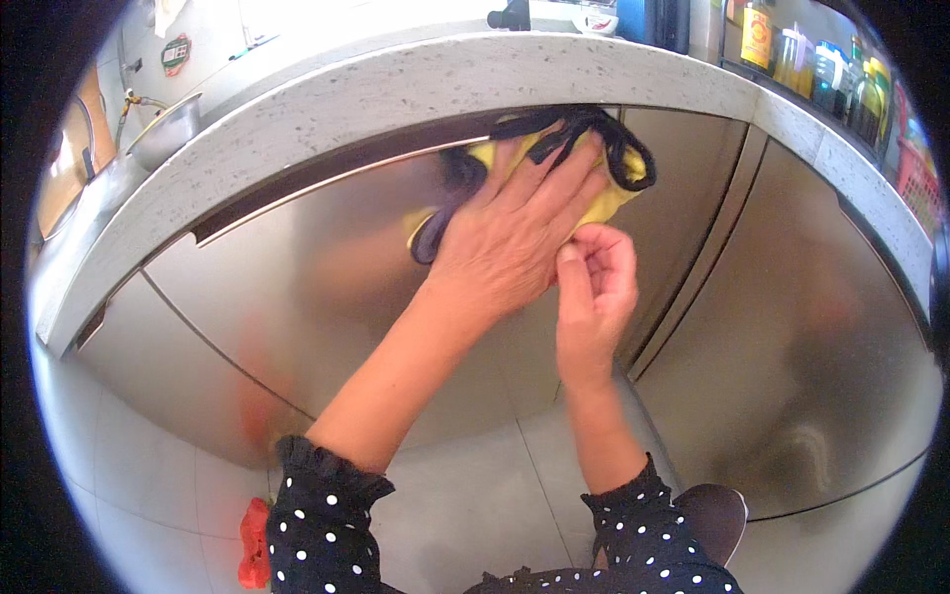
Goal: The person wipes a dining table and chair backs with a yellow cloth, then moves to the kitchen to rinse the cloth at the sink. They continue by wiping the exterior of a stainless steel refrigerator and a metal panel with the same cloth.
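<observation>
My left hand [512, 223] lies with its fingers spread over a yellow and dark grey cloth with black edging [620, 200]. The cloth is bunched against the top of a stainless-steel cabinet front [371, 297], just under the stone countertop's edge [415, 93]. Close by on the right, my right hand [600, 275] has its fingers curled, and thumb and fingertips pinch the lower edge of the cloth beside my left hand. Parts of the cloth under my left palm are hidden.
Bottles [816, 74] stand on a rack at the upper right, near a red plastic basket [920, 178]. A metal bowl [167, 134] sits at the countertop's left. More steel doors [801, 312] are on the right. A red object [254, 546] lies on the tiled floor [467, 512].
</observation>
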A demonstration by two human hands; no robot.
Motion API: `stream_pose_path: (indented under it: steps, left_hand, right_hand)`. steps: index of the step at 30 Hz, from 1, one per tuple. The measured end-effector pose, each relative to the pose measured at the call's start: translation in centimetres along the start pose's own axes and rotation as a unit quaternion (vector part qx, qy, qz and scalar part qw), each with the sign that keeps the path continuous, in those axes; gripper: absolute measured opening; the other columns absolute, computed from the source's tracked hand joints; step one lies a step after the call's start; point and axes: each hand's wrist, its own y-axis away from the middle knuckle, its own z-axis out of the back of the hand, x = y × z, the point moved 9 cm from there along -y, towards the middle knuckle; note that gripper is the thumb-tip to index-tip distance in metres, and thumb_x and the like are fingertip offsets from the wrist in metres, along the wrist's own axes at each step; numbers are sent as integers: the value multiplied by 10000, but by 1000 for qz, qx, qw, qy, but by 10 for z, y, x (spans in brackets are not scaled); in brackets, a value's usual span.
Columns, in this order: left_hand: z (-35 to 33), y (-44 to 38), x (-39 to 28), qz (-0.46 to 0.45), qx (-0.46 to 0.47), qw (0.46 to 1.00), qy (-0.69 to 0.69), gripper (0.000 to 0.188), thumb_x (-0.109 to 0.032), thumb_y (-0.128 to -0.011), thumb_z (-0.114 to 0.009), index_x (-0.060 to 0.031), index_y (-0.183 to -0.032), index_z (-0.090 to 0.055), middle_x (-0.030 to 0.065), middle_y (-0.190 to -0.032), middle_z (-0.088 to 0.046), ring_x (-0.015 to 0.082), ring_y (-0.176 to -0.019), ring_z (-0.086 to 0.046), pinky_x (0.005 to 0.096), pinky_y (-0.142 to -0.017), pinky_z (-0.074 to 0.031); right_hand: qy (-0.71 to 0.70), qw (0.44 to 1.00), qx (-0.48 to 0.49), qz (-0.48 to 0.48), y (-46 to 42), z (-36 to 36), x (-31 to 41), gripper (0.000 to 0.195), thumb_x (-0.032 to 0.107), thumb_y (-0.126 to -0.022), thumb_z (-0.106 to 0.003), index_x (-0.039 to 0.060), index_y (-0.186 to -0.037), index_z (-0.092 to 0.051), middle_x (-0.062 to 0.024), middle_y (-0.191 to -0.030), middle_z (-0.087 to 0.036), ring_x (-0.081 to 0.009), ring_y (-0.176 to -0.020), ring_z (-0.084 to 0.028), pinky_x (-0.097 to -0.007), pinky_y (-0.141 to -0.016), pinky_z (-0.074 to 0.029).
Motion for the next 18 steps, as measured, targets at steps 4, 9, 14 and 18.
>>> stream_pose_path:
  steps: [4,9,14,18]
  left_hand:
    - [-13,-20,-11,-26,-34,998,39,525,-249,-781,-609,-135,-1290,-551,78,-1433,-451,262,-1279,-454,504,-1087,-317]
    - [-5,-18,-22,-53,-60,997,-21,587,-260,-748,-602,0,-1272,-550,137,-1357,-476,286,-1167,-495,448,-1084,-343]
    - [-68,26,-47,-53,21,996,64,659,-251,-724,-673,-154,-1352,-503,45,-1421,-461,229,-1303,-443,387,-1032,-408]
    - [-119,39,-80,-27,91,996,3,716,-238,-719,-696,-177,-1390,-455,52,-1420,-458,228,-1331,-421,245,-796,-538]
  right_hand:
    - [84,996,20,14,-32,21,6,112,13,-868,-564,28,-970,-521,1,-854,-530,-61,-751,-493,-218,-642,-435]
    - [152,984,94,15,-53,27,9,54,-6,-817,-560,23,-813,-515,25,-736,-535,-48,-654,-487,-217,-570,-419]
    - [156,984,1,-80,-8,69,-54,74,-9,-793,-559,28,-801,-495,26,-712,-508,-50,-627,-465,-218,-548,-405]
    - [133,975,-5,-179,4,113,-108,67,-5,-803,-545,35,-814,-493,27,-726,-498,-51,-635,-463,-221,-541,-400]
